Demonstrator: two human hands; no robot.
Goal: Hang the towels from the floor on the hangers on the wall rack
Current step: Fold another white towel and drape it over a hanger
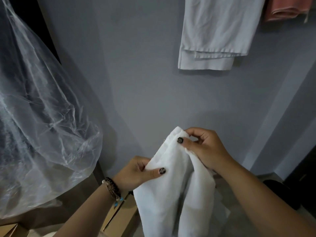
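Observation:
A white towel point(171, 189) hangs in front of me, held up by both hands. My left hand point(136, 170) pinches its left edge between thumb and fingers. My right hand point(203, 147) pinches the upper corner, higher and to the right. The towel's lower part drops out of the frame at the bottom. Another white towel point(215, 35) hangs folded against the grey wall at the upper right, and beside it a pink towel point(287, 9) hangs at the top right corner. The hangers and rack are out of view.
A large clear plastic cover point(39, 120) billows over something at the left. Cardboard boxes point(116, 218) lie on the floor below my left wrist. A dark object point(280, 190) sits on the floor at the lower right.

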